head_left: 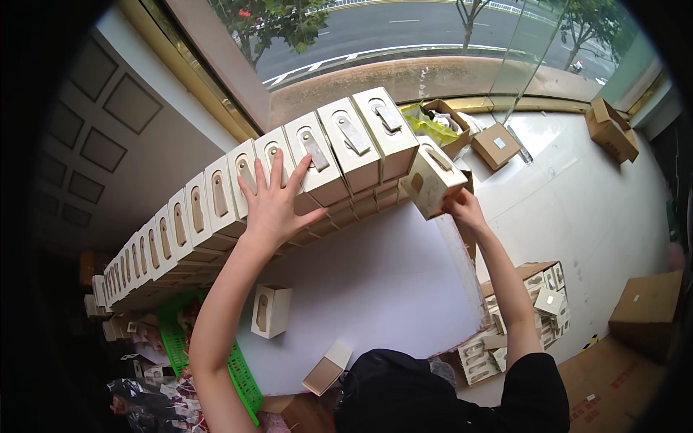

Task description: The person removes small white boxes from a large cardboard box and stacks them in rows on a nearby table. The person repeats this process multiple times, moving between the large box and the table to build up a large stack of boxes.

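A long curved row of cream boxes (350,144) runs along the far side of the white table (368,267), stacked on a lower layer. Their tops have oval cut-outs, several with a pale strap tab. Fingers spread, my left hand (274,209) rests on the tops toward the row's right part. My right hand (464,207) grips a single cream box (432,177) by its right side, tilted, close to the right end of the row; its fingertips are partly hidden. One cream box (271,312) stands on the table, and another, open-ended box (327,368) lies nearer me.
A green plastic basket (249,386) with small packets sits at the left table edge. On the right, a carton (545,278) holds several cream boxes. More cardboard boxes (496,146) stand on the floor by the glass window, with a yellow bag (431,124) beyond the row.
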`<state>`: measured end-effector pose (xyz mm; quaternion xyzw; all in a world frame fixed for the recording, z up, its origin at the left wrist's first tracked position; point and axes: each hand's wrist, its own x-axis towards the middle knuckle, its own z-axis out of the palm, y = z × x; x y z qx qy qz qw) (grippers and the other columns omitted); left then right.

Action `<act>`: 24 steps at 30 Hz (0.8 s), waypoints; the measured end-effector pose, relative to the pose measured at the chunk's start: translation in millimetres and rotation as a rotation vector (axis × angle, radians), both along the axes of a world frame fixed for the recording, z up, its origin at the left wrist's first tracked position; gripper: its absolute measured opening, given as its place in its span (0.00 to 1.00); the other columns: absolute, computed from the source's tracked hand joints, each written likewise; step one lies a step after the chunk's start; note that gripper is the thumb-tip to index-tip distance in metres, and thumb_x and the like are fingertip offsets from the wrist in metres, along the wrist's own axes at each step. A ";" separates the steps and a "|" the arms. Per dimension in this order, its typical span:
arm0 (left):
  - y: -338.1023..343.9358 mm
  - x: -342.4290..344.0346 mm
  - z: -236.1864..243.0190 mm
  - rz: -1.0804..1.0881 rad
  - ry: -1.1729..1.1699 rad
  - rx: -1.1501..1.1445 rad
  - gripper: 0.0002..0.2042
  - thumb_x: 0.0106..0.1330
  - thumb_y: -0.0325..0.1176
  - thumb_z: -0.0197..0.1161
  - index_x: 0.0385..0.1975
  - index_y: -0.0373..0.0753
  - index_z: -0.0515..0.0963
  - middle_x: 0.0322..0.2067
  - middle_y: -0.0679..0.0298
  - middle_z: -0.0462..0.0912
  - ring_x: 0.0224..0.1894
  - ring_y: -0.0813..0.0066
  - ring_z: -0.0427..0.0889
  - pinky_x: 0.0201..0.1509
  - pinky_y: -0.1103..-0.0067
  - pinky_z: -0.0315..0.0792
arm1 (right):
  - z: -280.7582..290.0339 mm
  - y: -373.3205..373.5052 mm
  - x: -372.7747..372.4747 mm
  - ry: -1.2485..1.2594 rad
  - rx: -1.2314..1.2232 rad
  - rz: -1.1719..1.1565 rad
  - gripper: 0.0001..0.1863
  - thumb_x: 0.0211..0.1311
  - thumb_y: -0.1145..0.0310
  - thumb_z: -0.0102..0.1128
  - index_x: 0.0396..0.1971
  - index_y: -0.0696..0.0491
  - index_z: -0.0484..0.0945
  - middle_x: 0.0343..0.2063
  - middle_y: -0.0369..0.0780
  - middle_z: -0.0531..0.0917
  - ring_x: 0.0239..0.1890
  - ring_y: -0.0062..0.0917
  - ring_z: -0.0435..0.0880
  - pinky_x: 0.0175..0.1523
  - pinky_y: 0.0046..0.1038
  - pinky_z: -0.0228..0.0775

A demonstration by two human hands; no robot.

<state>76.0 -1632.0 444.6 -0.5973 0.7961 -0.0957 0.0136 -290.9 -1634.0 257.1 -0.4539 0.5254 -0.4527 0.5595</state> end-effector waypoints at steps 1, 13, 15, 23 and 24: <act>-0.6 2.0 -5.1 -0.015 0.042 -0.049 0.44 0.43 0.54 0.68 0.63 0.63 0.50 0.63 0.51 0.48 0.62 0.36 0.49 0.56 0.41 0.47 | -13.3 18.6 -1.7 -0.036 0.007 -0.018 0.13 0.58 0.75 0.52 0.44 0.59 0.70 0.37 0.39 0.78 0.37 0.22 0.78 0.42 0.25 0.73; -24.1 -4.4 -22.3 -0.028 0.123 -0.147 0.37 0.48 0.52 0.65 0.60 0.69 0.55 0.62 0.55 0.55 0.62 0.43 0.53 0.54 0.40 0.52 | -95.2 177.0 59.7 0.301 -0.067 0.168 0.19 0.51 0.83 0.44 0.44 0.57 0.75 0.48 0.41 0.76 0.50 0.27 0.75 0.56 0.24 0.64; -22.7 -6.7 -21.7 -0.029 0.140 -0.148 0.38 0.47 0.52 0.66 0.60 0.69 0.55 0.62 0.55 0.55 0.62 0.43 0.53 0.53 0.39 0.52 | -95.0 163.4 53.3 0.480 -0.169 0.390 0.22 0.45 0.82 0.45 0.44 0.55 0.75 0.48 0.42 0.77 0.51 0.30 0.75 0.56 0.24 0.63; -18.0 -6.8 -18.3 -0.071 0.168 -0.115 0.42 0.40 0.49 0.71 0.60 0.69 0.56 0.62 0.55 0.53 0.63 0.44 0.51 0.54 0.39 0.51 | 54.8 -18.6 55.3 0.123 -0.343 0.056 0.48 0.47 0.62 0.67 0.64 0.49 0.44 0.63 0.43 0.54 0.63 0.37 0.57 0.61 0.37 0.55; -18.4 -4.0 -18.9 -0.073 0.197 -0.112 0.43 0.39 0.48 0.72 0.60 0.69 0.56 0.62 0.54 0.53 0.63 0.44 0.51 0.54 0.40 0.51 | 69.4 -34.4 60.5 0.220 -0.374 0.116 0.52 0.45 0.63 0.68 0.65 0.47 0.40 0.64 0.43 0.51 0.64 0.35 0.54 0.62 0.36 0.54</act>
